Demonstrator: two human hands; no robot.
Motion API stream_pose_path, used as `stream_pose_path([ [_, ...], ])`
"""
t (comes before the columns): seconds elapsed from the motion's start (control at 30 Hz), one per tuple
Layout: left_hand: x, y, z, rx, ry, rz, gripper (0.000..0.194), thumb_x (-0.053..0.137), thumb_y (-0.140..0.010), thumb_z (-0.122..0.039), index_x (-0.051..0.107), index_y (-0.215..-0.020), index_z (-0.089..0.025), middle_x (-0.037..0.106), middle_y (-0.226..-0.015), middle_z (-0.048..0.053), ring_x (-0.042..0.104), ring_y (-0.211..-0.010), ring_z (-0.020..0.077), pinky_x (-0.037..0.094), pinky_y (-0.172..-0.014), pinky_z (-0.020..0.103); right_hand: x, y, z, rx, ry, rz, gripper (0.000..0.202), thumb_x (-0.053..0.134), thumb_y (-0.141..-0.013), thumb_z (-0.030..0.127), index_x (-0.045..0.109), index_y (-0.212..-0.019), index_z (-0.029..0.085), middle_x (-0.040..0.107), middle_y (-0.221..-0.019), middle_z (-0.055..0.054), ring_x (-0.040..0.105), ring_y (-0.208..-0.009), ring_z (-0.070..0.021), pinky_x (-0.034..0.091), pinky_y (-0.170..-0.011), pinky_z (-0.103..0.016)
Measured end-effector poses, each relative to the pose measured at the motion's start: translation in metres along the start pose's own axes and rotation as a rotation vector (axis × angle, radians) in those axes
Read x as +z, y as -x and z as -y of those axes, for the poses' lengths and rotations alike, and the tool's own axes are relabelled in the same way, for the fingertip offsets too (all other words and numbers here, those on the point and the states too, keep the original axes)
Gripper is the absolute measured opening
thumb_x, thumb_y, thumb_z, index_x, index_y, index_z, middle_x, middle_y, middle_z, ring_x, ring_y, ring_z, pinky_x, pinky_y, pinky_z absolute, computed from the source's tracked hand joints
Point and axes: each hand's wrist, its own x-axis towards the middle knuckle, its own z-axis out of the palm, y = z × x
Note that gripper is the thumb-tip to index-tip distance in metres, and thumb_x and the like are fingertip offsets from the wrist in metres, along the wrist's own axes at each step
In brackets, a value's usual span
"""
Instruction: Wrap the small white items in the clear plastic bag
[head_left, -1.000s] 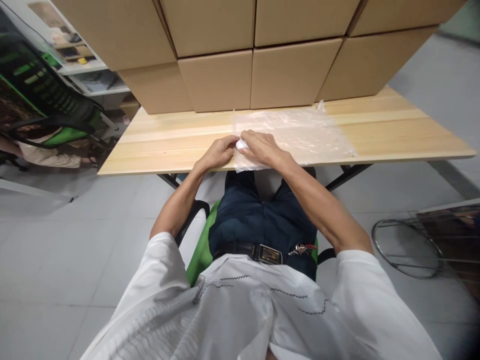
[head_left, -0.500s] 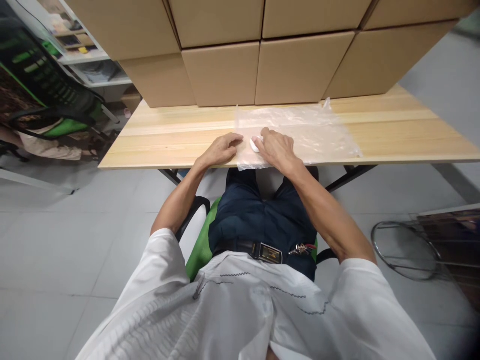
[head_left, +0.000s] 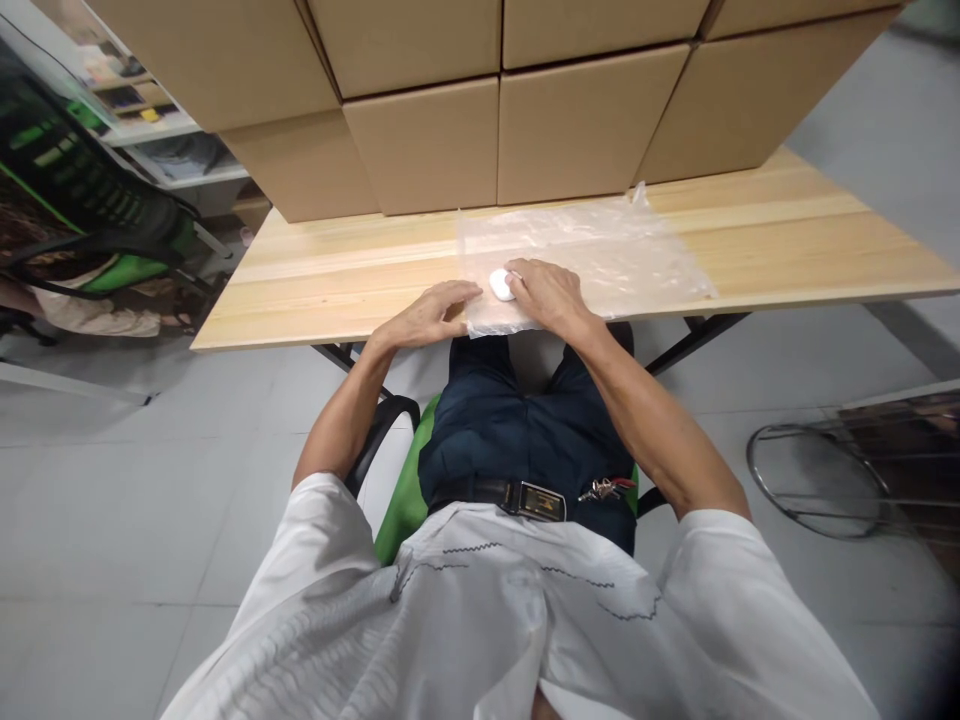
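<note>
A small white rounded object, in shape like an earbud case, rests on a flat piece of clear plastic wrap near the table's front edge. My right hand grips it from the right between thumb and fingers, which hide part of it. To the left, my left hand lies at the wrap's left edge, thumb and fingers apart, holding nothing. Its fingertips point at the white object with a small gap between. Whether those fingertips press on the wrap I cannot tell.
Stacked cardboard boxes line the back of the wooden table. A mesh chair with a seated person and a shelf are at the left. On the right floor stands a round metal frame.
My left hand has drawn slightly left and its fingers have straightened. More of the white object shows beside my right hand. The whole view has shifted a little.
</note>
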Motion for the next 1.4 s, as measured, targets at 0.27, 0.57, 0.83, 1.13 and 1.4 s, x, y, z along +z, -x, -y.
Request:
stream_pose_path([
  [0.27, 0.010, -0.011, 0.007, 0.016, 0.022, -0.102, 0.059, 0.075, -0.116, -0.059, 0.090, -0.163, -0.028, 0.081, -0.179, 0.017, 0.078, -0.165, 0.0390, 0.061, -0.146, 0.061, -0.013, 0.003, 0.014, 0.049, 0.026, 0.074, 0.061, 0.042, -0.130, 0.035, 0.082, -0.173, 0.019, 0.086, -0.171, -0.023, 0.083, -0.153, -0.0472, 0.066, -0.122, -0.059],
  [0.57, 0.019, -0.031, -0.002, -0.146, -0.438, -0.313, 0.044, 0.064, -0.113, -0.018, 0.099, -0.137, -0.027, 0.085, -0.139, 0.017, 0.079, -0.128, 0.0376, 0.066, -0.117, 0.058, -0.028, 0.008, 0.031, 0.108, 0.032, 0.115, 0.057, 0.042, -0.131, 0.030, 0.078, -0.171, 0.012, 0.086, -0.168, -0.029, 0.082, -0.153, -0.0465, 0.061, -0.116, -0.051],
  [0.83, 0.027, -0.043, -0.004, -0.106, -0.454, -0.432, 0.039, 0.064, -0.121, -0.022, 0.094, -0.144, -0.031, 0.083, -0.114, 0.009, 0.078, -0.106, 0.0315, 0.061, -0.100, 0.046, -0.027, 0.006, 0.036, 0.147, 0.008, 0.110, 0.055, 0.046, -0.131, 0.029, 0.077, -0.171, 0.008, 0.087, -0.164, -0.031, 0.084, -0.151, -0.0474, 0.061, -0.116, -0.050],
  [1.13, 0.038, -0.080, -0.003, 0.151, -0.260, -0.469, 0.027, 0.058, -0.121, -0.019, 0.084, -0.125, -0.026, 0.086, -0.120, 0.010, 0.081, -0.112, 0.0291, 0.066, -0.105, 0.045, -0.031, 0.003, 0.030, 0.169, -0.058, 0.123, 0.052, 0.052, -0.133, 0.032, 0.075, -0.174, 0.009, 0.087, -0.164, -0.032, 0.083, -0.157, -0.0495, 0.064, -0.124, -0.055],
  [1.4, 0.048, -0.098, -0.001, 0.249, -0.182, -0.425, 0.029, 0.057, -0.130, -0.033, 0.085, -0.131, -0.026, 0.085, -0.127, 0.011, 0.084, -0.125, 0.0317, 0.069, -0.113, 0.049, -0.026, -0.001, 0.013, 0.156, -0.149, 0.093, 0.050, 0.056, -0.129, 0.026, 0.082, -0.169, 0.013, 0.089, -0.165, -0.026, 0.082, -0.160, -0.0491, 0.066, -0.127, -0.055],
])
